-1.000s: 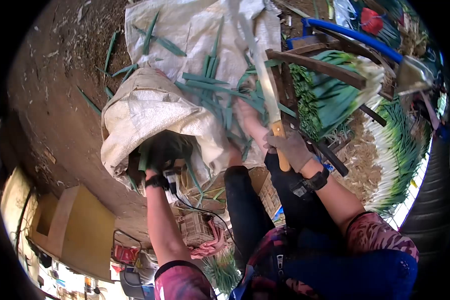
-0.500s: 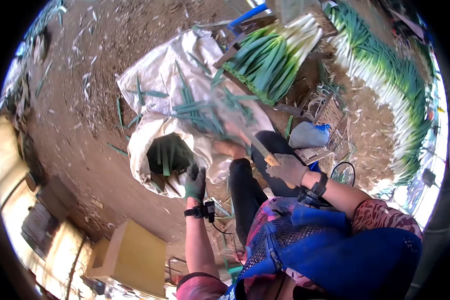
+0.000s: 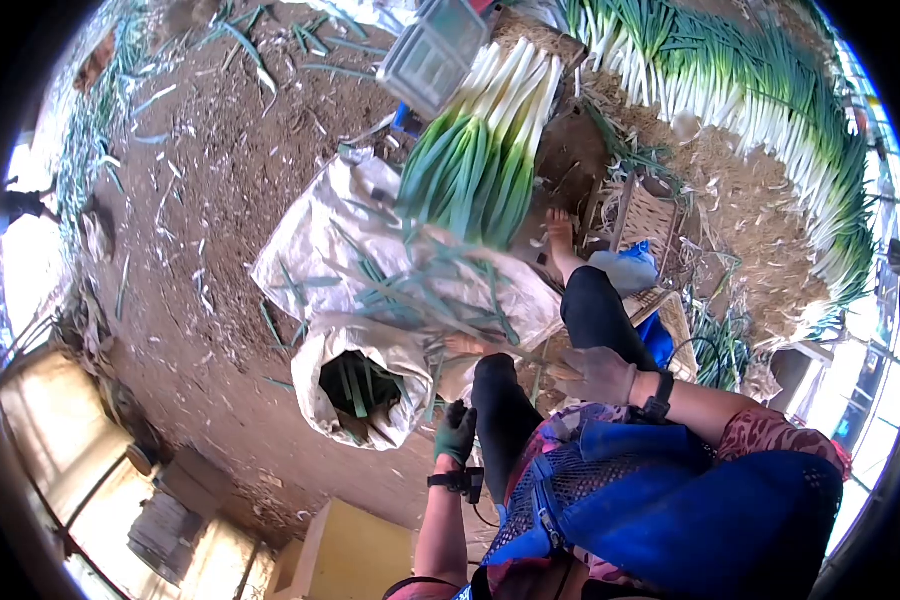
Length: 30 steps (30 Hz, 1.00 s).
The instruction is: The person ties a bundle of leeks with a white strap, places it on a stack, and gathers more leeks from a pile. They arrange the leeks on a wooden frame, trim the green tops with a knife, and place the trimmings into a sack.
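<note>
My right hand [image 3: 598,376], in a pale glove, is closed around the wooden handle of a long-bladed knife [image 3: 541,367]. Its blade is smeared by motion and reaches up and left over the cut leek leaves [image 3: 375,290]. These lie scattered on a white woven sheet [image 3: 320,225]. My left hand [image 3: 456,432], in a dark green glove, is just right of an open white sack [image 3: 311,405], with a small gap between them. Its fingers point up, apart, with nothing visible in them. Green leaf pieces lie inside the sack's dark mouth.
Bundled leeks [image 3: 475,165] lie beyond the sheet, beside a clear plastic crate [image 3: 432,55]. A long row of leeks [image 3: 750,110] curves along the right. A woven basket [image 3: 648,218] and a pale blue bag [image 3: 625,270] stand near my knee. A cardboard box [image 3: 355,550] is at lower left.
The view has shifted, so the scene sits lower and farther right. My left hand has moved off the sack's rim to its right side. The knife stays in my right hand, its blade swung lower.
</note>
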{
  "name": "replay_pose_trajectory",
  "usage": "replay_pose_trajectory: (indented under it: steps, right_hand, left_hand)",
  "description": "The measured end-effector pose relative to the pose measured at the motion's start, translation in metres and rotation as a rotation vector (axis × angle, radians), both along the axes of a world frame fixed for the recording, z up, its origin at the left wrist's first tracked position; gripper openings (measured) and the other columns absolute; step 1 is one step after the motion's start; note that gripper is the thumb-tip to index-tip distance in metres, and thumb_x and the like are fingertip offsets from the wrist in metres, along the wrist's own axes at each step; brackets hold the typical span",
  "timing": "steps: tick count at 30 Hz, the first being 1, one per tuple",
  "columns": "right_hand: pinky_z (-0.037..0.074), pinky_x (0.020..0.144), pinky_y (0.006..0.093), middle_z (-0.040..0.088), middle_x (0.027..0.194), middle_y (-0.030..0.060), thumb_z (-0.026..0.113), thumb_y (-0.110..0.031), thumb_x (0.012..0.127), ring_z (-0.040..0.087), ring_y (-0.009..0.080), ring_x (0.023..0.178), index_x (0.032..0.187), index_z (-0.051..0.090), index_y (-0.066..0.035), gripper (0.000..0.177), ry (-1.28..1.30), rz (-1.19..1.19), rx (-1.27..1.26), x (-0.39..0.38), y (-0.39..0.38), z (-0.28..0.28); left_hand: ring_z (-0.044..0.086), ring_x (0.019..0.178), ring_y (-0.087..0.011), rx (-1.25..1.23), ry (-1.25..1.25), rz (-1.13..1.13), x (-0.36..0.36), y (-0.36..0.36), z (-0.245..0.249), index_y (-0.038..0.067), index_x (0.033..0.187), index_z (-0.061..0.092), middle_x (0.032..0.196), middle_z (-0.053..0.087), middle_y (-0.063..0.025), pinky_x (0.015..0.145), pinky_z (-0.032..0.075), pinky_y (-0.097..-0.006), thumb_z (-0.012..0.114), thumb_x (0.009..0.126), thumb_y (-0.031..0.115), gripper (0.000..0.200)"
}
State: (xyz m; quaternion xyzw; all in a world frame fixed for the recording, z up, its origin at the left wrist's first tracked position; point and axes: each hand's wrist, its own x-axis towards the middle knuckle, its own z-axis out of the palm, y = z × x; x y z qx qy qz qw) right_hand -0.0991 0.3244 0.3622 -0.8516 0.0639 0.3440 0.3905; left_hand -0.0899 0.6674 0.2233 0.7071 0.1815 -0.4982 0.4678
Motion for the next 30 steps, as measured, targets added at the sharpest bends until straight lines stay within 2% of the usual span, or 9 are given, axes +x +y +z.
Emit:
replay_pose_trajectory:
  steps: [8,13,16,19,22,23,26,27,30]
  right_hand:
    - [0.053,0.076,0.0451,0.065,0.093,0.0172,0.058,-0.03,0.085,0.065,0.0357,0.087,0.1,0.061,-0.004,0.03,-0.284,-0.031,0.089,0.01,-0.115,-0.028]
    - [0.053,0.077,0.0446,0.067,0.096,0.0157,0.058,-0.03,0.086,0.066,0.0347,0.09,0.103,0.062,-0.005,0.03,-0.254,0.083,0.083,0.065,-0.209,-0.026]
    - [0.054,0.081,0.0426,0.068,0.098,0.0135,0.056,-0.031,0.087,0.066,0.0327,0.093,0.105,0.062,-0.008,0.03,-0.182,0.087,0.123,0.104,-0.265,-0.01]
    - [0.053,0.086,0.0406,0.068,0.101,0.0112,0.053,-0.031,0.089,0.067,0.0302,0.096,0.107,0.064,-0.011,0.03,-0.132,0.18,0.137,0.122,-0.308,-0.016]
    - [0.054,0.085,0.0403,0.068,0.1,0.0102,0.053,-0.029,0.089,0.067,0.0289,0.095,0.108,0.065,-0.013,0.028,-0.126,0.427,0.027,0.136,-0.329,-0.02]
    - [0.054,0.067,0.0418,0.067,0.083,0.0103,0.057,-0.019,0.086,0.067,0.0302,0.077,0.089,0.067,-0.011,0.013,-0.493,0.4,0.053,0.126,-0.332,-0.036]
    - [0.054,0.067,0.0416,0.067,0.082,0.0093,0.057,-0.018,0.087,0.067,0.0303,0.078,0.089,0.067,-0.012,0.012,-0.359,0.496,0.066,0.13,-0.336,-0.037]
    - [0.054,0.07,0.0413,0.068,0.086,0.0088,0.056,-0.021,0.088,0.067,0.0295,0.081,0.092,0.066,-0.013,0.014,-0.285,0.504,0.08,0.132,-0.335,-0.037]
    - [0.055,0.078,0.0405,0.069,0.093,0.0082,0.054,-0.026,0.089,0.068,0.0285,0.087,0.099,0.065,-0.013,0.02,-0.16,0.479,0.115,0.134,-0.333,-0.032]
  left_hand:
    - [0.062,0.104,-0.0147,-0.007,-0.094,-0.074,0.06,-0.121,0.03,-0.001,0.13,0.057,0.116,0.067,-0.009,0.092,0.049,-0.0292,0.068,0.094,0.017,0.042]
    - [0.061,0.106,-0.0147,-0.135,-0.057,0.026,0.083,-0.227,0.072,-0.002,0.128,0.059,0.116,0.066,-0.0071,0.094,0.048,-0.0295,0.063,0.097,0.013,0.034]
    - [0.061,0.105,-0.0144,-0.282,-0.233,-0.025,0.09,-0.289,0.084,-0.001,0.125,0.061,0.115,0.066,-0.0048,0.094,0.048,-0.0284,0.061,0.098,0.01,0.029]
    - [0.06,0.106,-0.0118,-0.365,0.177,0.223,0.1,-0.346,0.134,-0.001,0.121,0.064,0.114,0.067,-0.0028,0.095,0.046,-0.0266,0.064,0.097,0.014,0.028]
    - [0.06,0.102,-0.0106,-0.654,0.301,0.199,0.128,-0.391,0.189,-0.002,0.12,0.064,0.112,0.067,-0.0044,0.091,0.047,-0.0257,0.062,0.098,0.027,0.036]
    - [0.061,0.102,-0.0112,-0.788,0.313,0.171,0.132,-0.394,0.198,-0.003,0.12,0.065,0.113,0.067,-0.0061,0.091,0.047,-0.0255,0.062,0.098,0.03,0.039]
    - [0.062,0.097,-0.0179,-1.227,0.349,-0.025,0.16,-0.387,0.202,-0.004,0.105,0.066,0.104,0.065,-0.0114,0.089,0.047,-0.0318,0.059,0.097,0.039,0.044]
    - [0.062,0.096,-0.0191,-1.248,0.26,-0.009,0.184,-0.401,0.231,-0.004,0.102,0.066,0.102,0.064,-0.0115,0.089,0.047,-0.0335,0.059,0.097,0.039,0.044]
    - [0.061,0.096,-0.0224,-1.237,0.117,-0.01,0.214,-0.399,0.236,-0.003,0.106,0.066,0.099,0.065,-0.0105,0.092,0.046,-0.0392,0.059,0.098,0.033,0.038]
